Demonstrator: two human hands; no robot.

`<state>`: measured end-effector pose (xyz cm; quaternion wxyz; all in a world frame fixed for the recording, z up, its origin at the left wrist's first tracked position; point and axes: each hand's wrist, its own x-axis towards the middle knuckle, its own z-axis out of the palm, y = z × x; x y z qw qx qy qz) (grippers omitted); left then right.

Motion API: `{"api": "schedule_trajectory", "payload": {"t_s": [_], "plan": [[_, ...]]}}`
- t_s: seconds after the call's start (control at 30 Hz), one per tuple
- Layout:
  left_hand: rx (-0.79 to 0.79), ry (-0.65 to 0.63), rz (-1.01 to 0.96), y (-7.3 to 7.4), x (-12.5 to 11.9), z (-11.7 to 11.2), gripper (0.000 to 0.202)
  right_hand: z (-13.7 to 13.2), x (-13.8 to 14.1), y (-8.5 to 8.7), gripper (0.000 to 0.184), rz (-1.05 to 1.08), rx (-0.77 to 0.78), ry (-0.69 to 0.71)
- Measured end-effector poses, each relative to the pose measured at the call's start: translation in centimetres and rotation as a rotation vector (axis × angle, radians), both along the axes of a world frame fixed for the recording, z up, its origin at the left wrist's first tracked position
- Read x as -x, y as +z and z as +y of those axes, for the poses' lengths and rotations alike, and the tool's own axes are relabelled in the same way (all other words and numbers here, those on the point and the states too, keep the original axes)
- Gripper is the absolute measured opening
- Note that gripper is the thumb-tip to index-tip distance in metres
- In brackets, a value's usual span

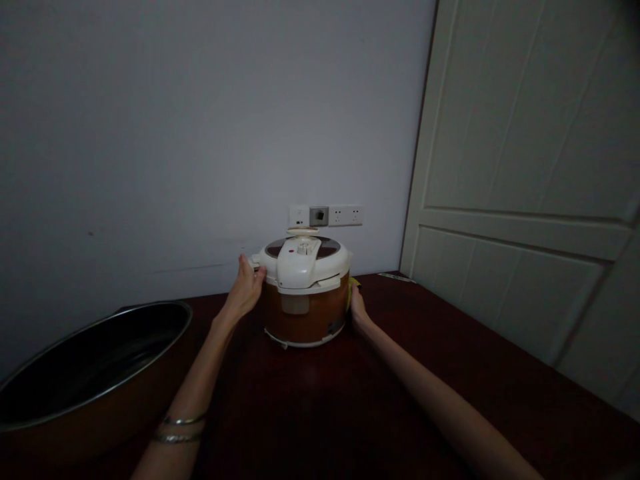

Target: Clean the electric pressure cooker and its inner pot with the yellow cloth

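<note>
An electric pressure cooker (306, 313) with a white lid and an orange-brown body stands upright on the dark red table (310, 400). My left hand (246, 288) is closed on the white side handle at the cooker's left, thumb toward me. Against the right side of the body, my right hand (357, 307) presses a yellow cloth (351, 285); most of its fingers are hidden behind the cloth and the cooker. The lid (325, 267) is on, with a knob and a raised handle on top.
A large dark pan (100, 393) with a metal rim lies at the left front of the table. Wall sockets (345, 215) sit behind the cooker. A pale panelled door (520, 267) borders the right side. Near the back right corner lies a thin flat strip (397, 277).
</note>
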<state>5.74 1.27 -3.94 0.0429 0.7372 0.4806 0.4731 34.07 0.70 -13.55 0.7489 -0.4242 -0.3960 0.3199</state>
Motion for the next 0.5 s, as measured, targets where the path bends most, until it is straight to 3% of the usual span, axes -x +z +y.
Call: {"api": "schedule_trajectory", "payload": {"t_s": [0.13,0.27,0.37,0.43,0.5], "plan": [[0.011,0.004,0.011,0.1,0.0,-0.1,0.082,-0.8,0.3,-0.3,0.05,0.06,0.072,0.113],[-0.001,0.006,0.002,0.2,0.0,-0.2,0.081,-0.7,-0.2,2.9,0.054,0.118,0.075,0.226],[0.018,0.012,0.009,0.3,0.0,-0.4,0.08,0.1,-1.1,4.8,0.056,0.156,0.076,0.233],[0.037,0.021,0.027,0.4,0.0,-0.6,0.08,0.2,-1.3,4.2,0.053,0.164,0.102,0.206],[0.045,0.03,0.04,0.4,0.0,-0.8,0.081,-0.4,-0.9,2.2,0.051,0.148,0.132,0.186]]}}
